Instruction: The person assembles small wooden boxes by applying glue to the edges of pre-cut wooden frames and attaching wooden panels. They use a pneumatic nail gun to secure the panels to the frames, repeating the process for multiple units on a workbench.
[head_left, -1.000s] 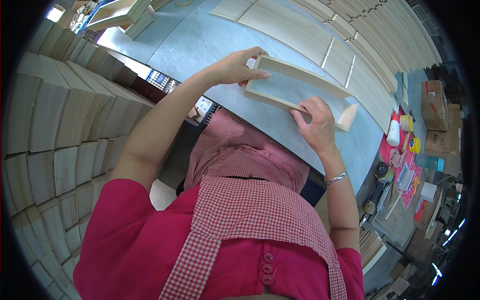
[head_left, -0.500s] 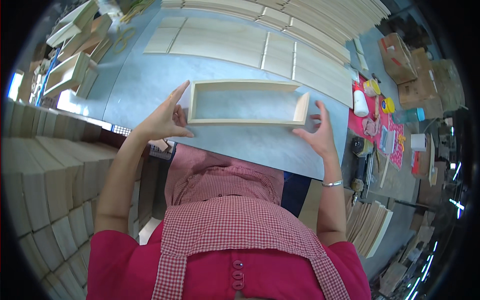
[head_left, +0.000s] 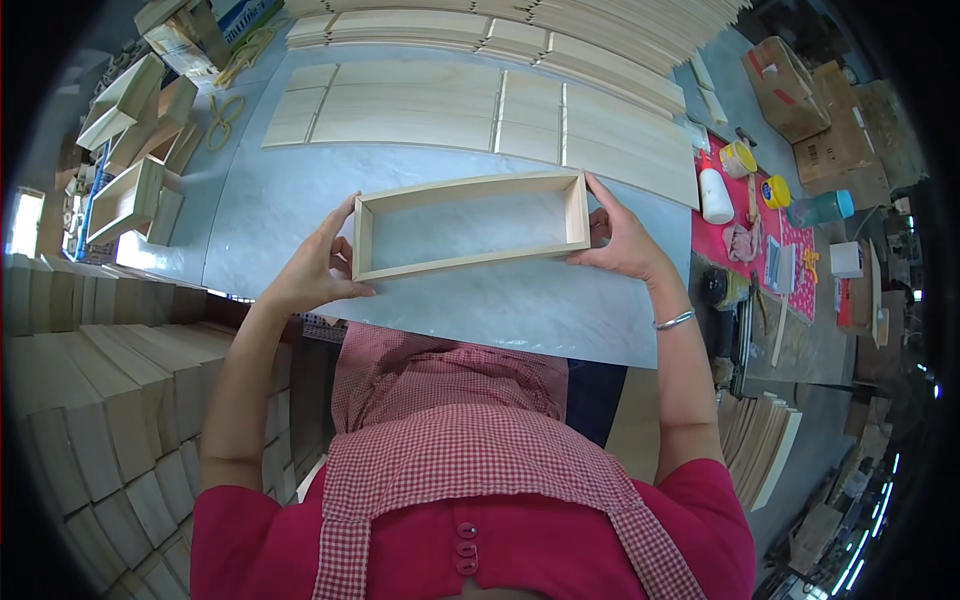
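Observation:
A long, narrow rectangular frame of pale wood (head_left: 577,212) is above the grey table (head_left: 480,310), with the tabletop showing through its middle. All four sides meet at the corners. My left hand (head_left: 316,268) grips its left end, thumb at the near corner and fingers along the end piece. At the other end, my right hand (head_left: 630,240) holds the right end piece between thumb and fingers. The frame tilts slightly, its right end farther from me. Some of my fingertips are hidden behind the wood.
Beyond the frame lie grooved pale panels (head_left: 420,105), with stacked strips (head_left: 590,40) behind. Finished boxes (head_left: 125,200) and scissors (head_left: 225,122) sit far left. On the right are a white bottle (head_left: 716,195), yellow-lidded jars (head_left: 775,192) and cartons (head_left: 785,90). Wooden blocks (head_left: 110,390) are piled left.
My right hand has closed on the frame's right end, and the loose corner there now meets the far side. My left hand has closed on the left end.

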